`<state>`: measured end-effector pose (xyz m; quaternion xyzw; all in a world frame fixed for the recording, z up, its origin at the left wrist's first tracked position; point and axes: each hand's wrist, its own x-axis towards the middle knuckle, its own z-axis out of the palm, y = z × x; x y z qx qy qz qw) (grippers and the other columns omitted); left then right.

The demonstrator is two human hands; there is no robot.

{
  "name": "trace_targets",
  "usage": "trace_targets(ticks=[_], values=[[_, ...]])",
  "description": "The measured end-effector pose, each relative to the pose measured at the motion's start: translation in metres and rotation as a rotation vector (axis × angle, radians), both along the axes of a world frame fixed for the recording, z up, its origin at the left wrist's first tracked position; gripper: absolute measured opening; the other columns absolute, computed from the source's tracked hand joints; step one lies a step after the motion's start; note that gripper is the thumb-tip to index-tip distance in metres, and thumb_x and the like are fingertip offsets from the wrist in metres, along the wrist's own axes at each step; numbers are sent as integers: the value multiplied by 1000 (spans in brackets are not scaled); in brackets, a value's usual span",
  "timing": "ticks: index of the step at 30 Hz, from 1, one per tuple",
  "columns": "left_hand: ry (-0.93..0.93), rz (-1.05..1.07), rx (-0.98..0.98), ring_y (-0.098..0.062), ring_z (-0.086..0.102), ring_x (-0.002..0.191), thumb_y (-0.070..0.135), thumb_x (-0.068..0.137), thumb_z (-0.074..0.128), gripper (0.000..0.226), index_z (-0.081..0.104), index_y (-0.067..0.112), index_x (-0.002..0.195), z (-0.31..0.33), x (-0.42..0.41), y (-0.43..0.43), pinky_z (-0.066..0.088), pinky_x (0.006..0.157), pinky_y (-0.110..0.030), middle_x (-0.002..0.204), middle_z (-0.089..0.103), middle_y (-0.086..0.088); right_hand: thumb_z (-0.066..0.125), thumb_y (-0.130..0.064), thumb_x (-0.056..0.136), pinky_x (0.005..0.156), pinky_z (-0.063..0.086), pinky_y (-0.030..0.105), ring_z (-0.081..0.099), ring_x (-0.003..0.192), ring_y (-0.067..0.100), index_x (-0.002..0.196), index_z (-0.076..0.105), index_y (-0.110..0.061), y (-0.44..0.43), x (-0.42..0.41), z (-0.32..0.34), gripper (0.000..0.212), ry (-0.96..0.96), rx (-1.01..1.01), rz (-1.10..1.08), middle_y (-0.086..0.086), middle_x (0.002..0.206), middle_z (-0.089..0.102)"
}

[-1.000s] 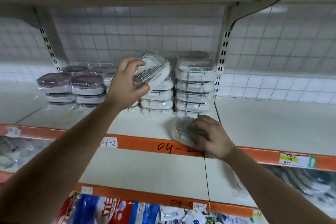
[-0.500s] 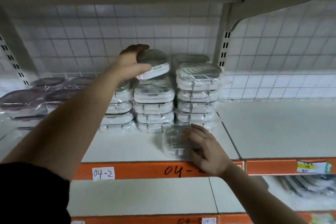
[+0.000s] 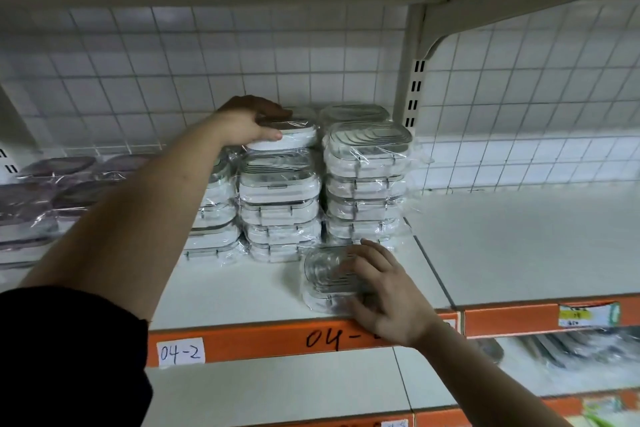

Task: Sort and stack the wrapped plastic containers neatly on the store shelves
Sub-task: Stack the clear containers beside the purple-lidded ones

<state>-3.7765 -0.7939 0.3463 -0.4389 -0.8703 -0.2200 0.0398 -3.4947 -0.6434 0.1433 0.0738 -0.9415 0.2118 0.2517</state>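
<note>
Top container (image 3: 289, 139): clear-wrapped, white body, lying about level on the middle stack (image 3: 280, 204) of like containers. Could not tell whether its full weight was on the stack.

Left hand (image 3: 246, 121) gripped it from the left end, with the thumb on the near side wall and the fingers curled over the far top edge, clamped on the container. A black sleeve (image 3: 69, 357) covered the upper arm.

Loose container (image 3: 325, 274): also wrapped, lying flat in front of the middle stack and slightly to its right, at the shelf's front edge. Right hand (image 3: 384, 291) was on it, fingers spread apart and bent over the lid, thumb along its near edge, holding it.

Right stack (image 3: 367, 184): just beside the middle stack, about the same height, with another container showing behind its top. Left stack (image 3: 214, 218): on the other side of the middle stack, lower and partly hidden by the left forearm.

Dark-lidded containers (image 3: 52, 191): well to the left of the middle stack, wrapped and blurred.

Shelf (image 3: 502, 246): white board under the middle stack. Its orange front strip (image 3: 259, 340) carried a handwritten "04-2" label (image 3: 180, 352) below and left of the stack and a yellow price tag (image 3: 588, 314) well to the right. Wire grid back panel (image 3: 207, 55) stood behind the stack, with a slotted upright (image 3: 414, 90) behind and to its right.
</note>
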Motion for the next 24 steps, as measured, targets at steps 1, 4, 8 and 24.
trace_targets(ticks=[1,4,8,24], values=[[15,0,13,-19,42,136,26,87,74,53,57,30,137,-2,-1,1,26,111,-24,150,47,4,61,-38,80,116,28,41,42,134,23,118,61,-21,-1,0,0,42,-1,5,-8,1,128,55],[95,-3,81,-24,46,133,15,86,75,53,59,20,136,-12,2,5,26,106,-19,145,52,-6,61,-37,81,118,26,38,39,137,24,119,60,-20,-3,1,-1,42,-6,29,-22,5,131,54],[200,32,150,-30,52,117,11,84,76,50,63,18,132,-24,4,11,33,96,-21,124,54,-15,59,-40,86,116,28,34,37,136,23,120,58,-22,-2,1,-1,39,-15,26,-48,3,136,50],[590,175,523,-29,56,92,18,89,55,20,71,6,89,-162,147,-73,40,84,-39,95,61,-11,61,-50,85,102,41,37,45,119,19,117,61,-23,-4,7,4,41,71,-57,-86,-4,121,53]])
